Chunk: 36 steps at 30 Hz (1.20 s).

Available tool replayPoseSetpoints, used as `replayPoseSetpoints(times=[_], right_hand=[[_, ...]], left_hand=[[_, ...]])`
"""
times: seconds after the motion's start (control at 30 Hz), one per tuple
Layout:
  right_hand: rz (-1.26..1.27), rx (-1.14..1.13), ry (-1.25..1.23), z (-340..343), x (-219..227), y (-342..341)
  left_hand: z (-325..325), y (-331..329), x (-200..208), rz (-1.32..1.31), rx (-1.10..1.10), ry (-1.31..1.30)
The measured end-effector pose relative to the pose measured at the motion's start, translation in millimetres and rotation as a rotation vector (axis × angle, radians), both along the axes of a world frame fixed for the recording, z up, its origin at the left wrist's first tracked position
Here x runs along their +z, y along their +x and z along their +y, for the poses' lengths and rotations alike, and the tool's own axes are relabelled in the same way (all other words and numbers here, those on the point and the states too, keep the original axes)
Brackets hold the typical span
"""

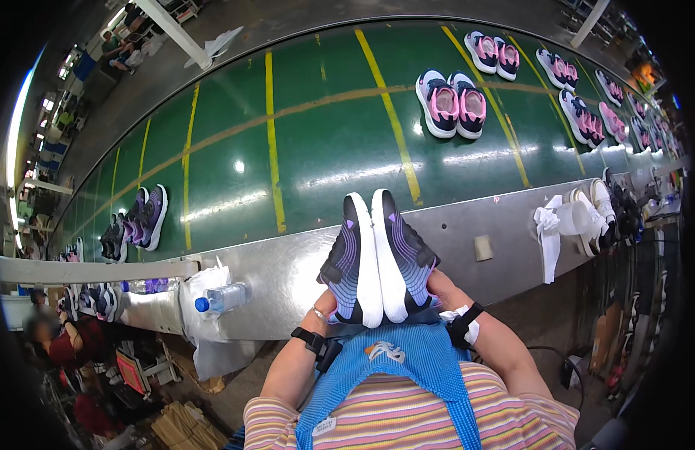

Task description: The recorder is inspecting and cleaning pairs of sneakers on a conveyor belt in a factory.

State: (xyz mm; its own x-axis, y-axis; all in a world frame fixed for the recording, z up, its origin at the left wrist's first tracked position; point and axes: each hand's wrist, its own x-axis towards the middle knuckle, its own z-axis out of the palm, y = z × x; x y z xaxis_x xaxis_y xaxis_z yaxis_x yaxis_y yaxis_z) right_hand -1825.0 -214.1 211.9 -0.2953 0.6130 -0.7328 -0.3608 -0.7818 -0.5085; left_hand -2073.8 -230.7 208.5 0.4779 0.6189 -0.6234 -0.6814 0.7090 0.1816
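A pair of black-and-purple sneakers is held sole to sole in front of me, toes pointing away and white soles meeting in the middle. My left hand [326,302] holds the left sneaker [349,259] from its outer side near the heel. On the other side, my right hand [443,289] grips the right sneaker [409,259] the same way. The shoes hide most of the fingers of both hands. Beneath the pair lies the metal ledge [302,259] along the belt's near edge.
Past the ledge runs a green conveyor belt [227,172] with yellow stripes. Pink-and-navy sneakers [450,105] stand on it at right, dark purple sneakers [146,217] at left. A blue-capped bottle [221,298] lies on the ledge at left; a tape roll [573,219] and white shoes [601,201] are at right.
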Motion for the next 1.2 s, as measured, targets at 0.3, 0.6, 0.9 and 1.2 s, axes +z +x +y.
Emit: replayPoseSetpoints(times=[0.3, 0.6, 0.9, 1.2], right_hand=[[0.077, -0.027, -0.074, 15, 24, -11], [0.194, 0.035, -0.114, 29, 30, -16], [0.1, 0.018, -0.193, 36, 43, -22], [0.284, 0.011, 0.098, 30, 12, -24]], left_hand=[[3, 0, -3, -0.142, 0.044, -0.062], [5, -1, -5, -0.157, 0.094, -0.109], [2, -24, -20, -0.351, 0.069, 0.076], [12, -28, 14, 0.29, -0.097, 0.0]])
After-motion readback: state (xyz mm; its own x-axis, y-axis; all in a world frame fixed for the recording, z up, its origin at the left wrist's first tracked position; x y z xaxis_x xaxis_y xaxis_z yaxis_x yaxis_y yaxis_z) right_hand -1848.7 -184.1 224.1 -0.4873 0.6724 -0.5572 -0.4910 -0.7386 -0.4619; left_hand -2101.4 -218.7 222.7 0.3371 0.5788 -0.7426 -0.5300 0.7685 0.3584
